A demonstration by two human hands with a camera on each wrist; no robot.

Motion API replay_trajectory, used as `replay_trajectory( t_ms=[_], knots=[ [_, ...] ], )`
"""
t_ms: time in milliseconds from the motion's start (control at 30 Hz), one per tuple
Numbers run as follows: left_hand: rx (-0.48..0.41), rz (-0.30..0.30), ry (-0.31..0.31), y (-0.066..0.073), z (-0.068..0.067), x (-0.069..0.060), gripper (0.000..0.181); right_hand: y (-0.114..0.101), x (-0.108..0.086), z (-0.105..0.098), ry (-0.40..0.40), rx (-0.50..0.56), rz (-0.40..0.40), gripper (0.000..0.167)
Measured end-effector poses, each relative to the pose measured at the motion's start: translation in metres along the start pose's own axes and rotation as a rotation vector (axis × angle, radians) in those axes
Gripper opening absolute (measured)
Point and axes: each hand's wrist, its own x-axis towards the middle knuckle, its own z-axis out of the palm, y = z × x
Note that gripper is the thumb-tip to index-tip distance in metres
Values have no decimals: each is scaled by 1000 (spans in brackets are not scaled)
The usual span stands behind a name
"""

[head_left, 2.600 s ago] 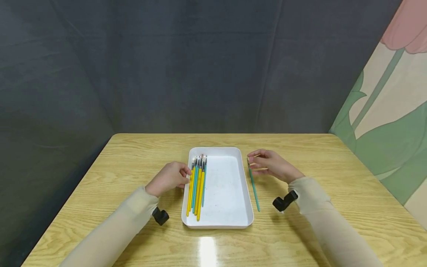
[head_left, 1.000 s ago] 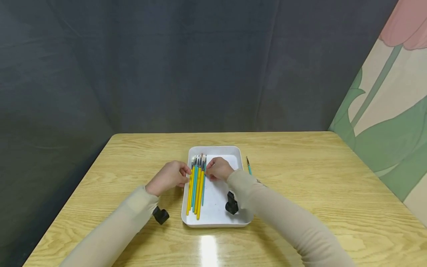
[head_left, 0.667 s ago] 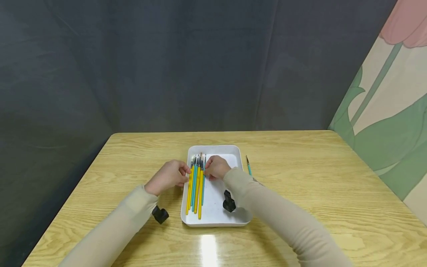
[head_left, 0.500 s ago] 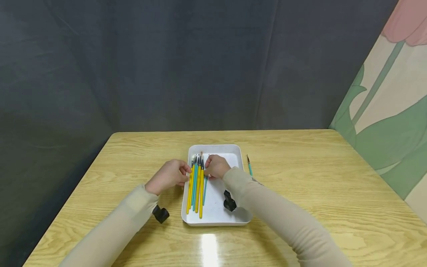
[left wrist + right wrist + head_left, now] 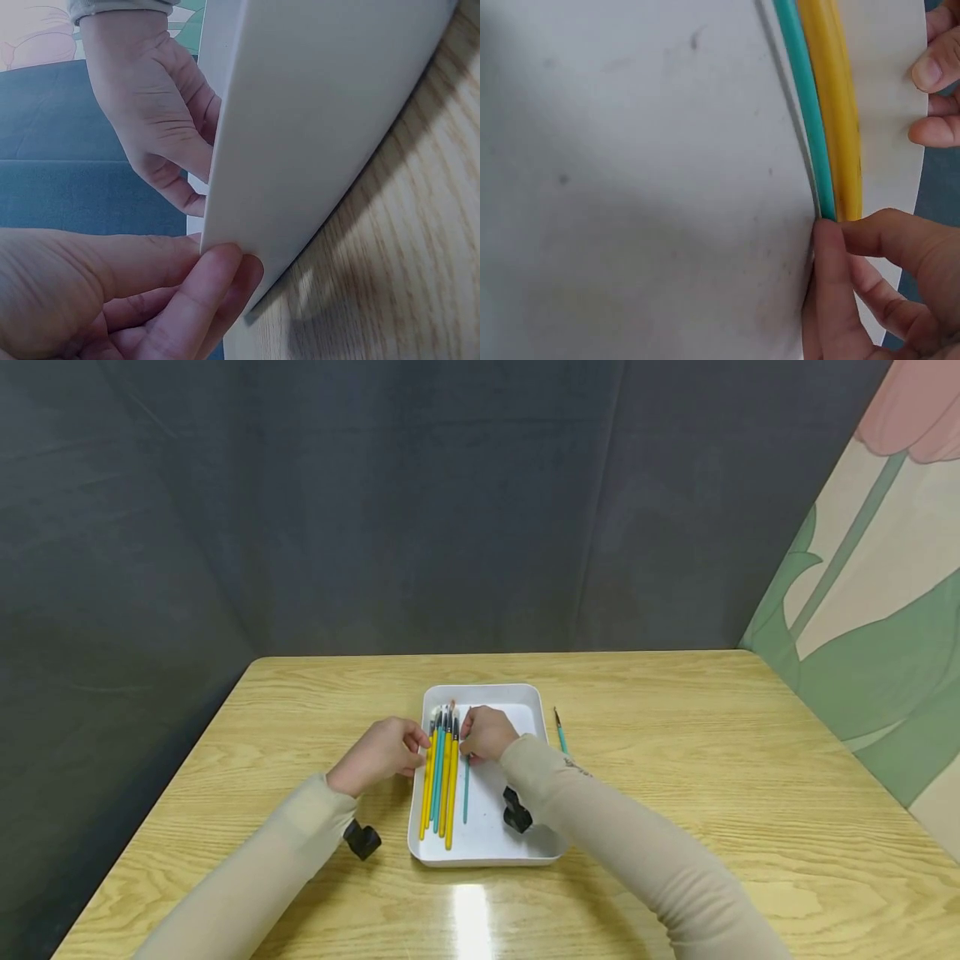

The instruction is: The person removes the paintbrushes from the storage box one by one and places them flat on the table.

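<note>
In the head view, my left hand (image 5: 382,756) pinches the left rim of a white tray (image 5: 487,852); the left wrist view shows its thumb (image 5: 142,262) and fingers on either side of the tray wall (image 5: 315,112). My right hand (image 5: 487,733) reaches into the tray and pinches a thin teal paintbrush (image 5: 466,793), whose upper part the hand mostly covers. Thumb and finger meet on that teal handle (image 5: 808,112) in the right wrist view. Left of it, several yellow paintbrushes (image 5: 450,793) and teal ones lie side by side, bristles away from me.
Outside the tray on the right, another teal paintbrush (image 5: 561,732) lies on the wooden table (image 5: 712,760), partly hidden by my right sleeve. A dark curtain (image 5: 450,510) hangs behind the table. Painted flowers cover the wall (image 5: 892,677) at the right.
My right hand has come from beside the brush on the table into the tray. The teal brush it pinches has shifted right, apart from the others. My left hand stays on the rim.
</note>
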Motion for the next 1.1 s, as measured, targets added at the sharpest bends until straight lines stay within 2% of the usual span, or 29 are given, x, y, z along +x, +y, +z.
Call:
replay_trajectory(
  t_ms=[233,367,533,600,833,1100],
  knots=[
    [1,-23,2,2,-2,-2,14,2,-4,-10,-29,52,5,14],
    [-12,-31,10,1,-1,0,15,1,-8,-22,-70,142,10,16],
    [-2,-15,16,2,0,-2,15,2,-16,-43,-126,271,9,27],
    [5,-12,18,3,0,-2,15,3,-22,-51,-136,320,-7,31],
    [18,-15,16,-1,1,0,14,15,-55,-87,-157,468,-138,32],
    [24,-13,26,-3,0,-2,13,40,-80,-125,-115,476,-184,38]
  ],
)
